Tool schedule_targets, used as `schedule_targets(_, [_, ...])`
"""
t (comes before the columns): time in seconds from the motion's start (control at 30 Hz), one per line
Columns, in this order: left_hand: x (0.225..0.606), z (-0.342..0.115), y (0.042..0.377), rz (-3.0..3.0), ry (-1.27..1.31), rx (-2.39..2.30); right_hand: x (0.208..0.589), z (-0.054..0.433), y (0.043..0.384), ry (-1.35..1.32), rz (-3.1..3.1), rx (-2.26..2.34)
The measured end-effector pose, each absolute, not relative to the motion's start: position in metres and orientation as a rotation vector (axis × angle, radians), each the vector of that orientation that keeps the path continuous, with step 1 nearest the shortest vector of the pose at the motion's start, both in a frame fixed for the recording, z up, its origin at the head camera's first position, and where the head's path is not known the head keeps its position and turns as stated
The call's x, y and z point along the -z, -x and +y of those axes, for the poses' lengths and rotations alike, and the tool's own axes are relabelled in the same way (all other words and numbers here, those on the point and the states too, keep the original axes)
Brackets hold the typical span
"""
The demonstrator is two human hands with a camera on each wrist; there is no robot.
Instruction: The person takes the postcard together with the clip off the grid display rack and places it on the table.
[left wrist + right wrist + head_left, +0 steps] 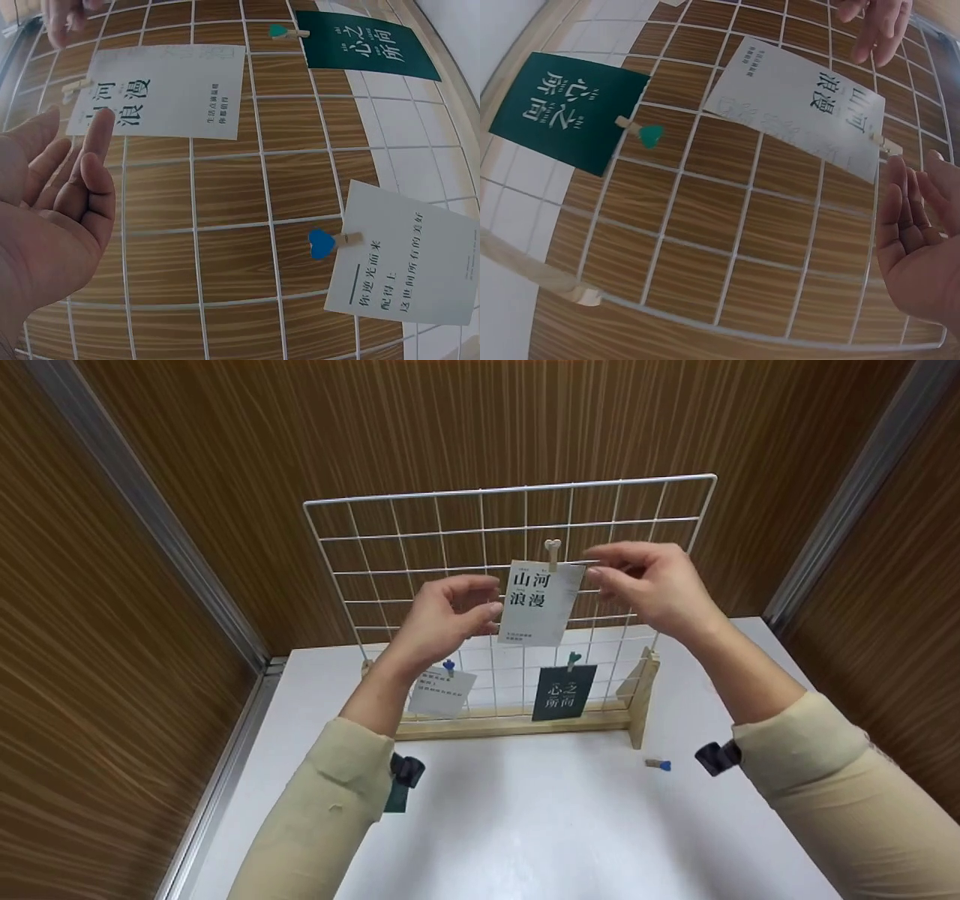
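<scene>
A white card with large dark characters (pixel 534 621) hangs on the white wire grid (pixel 420 553) from a pale wooden clothespin with a white heart (pixel 553 556). My left hand (pixel 448 616) is beside the card's left edge, fingers loosely bent with nothing in them. On the other side, my right hand (pixel 660 589) has its fingertips close to the card's upper right corner; whether they touch it I cannot tell. In the right wrist view, a gap shows between thumb and fingers, and the clothespin (pixel 885 142) stands just beyond the fingertips.
Lower on the grid hang a dark green card (pixel 564 694) under a green-heart clothespin (pixel 574 659) and a white card (pixel 442 694) under a blue-heart one (pixel 448 665). A wooden stand (pixel 517 727) supports the grid. Another blue-heart clothespin (pixel 658 765) lies on the white table (pixel 525 825).
</scene>
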State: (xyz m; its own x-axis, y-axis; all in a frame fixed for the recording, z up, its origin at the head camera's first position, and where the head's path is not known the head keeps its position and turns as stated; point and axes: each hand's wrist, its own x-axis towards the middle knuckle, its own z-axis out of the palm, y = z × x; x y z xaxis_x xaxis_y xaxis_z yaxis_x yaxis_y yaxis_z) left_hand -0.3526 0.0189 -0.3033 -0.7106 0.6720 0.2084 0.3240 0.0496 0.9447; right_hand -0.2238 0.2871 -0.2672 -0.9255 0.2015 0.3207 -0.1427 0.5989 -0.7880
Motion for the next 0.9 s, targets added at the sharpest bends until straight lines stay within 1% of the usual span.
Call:
schedule_targets(0.2, [0.302,0.031,0.352,2.104,-0.977,-1.667,0.253,0.273,0.241,0.031,-2.475,-1.229])
schedule_targets(0.37, [0.303,0.038,0.353,2.074,-0.968,-1.665,0.249,0.267,0.25,0.01,-2.515,-1.178])
schedule_targets(0.9, [0.308,0.052,0.355,2.034,-0.984,-1.646,0.248,0.264,0.26,0.031,-2.614,-0.977])
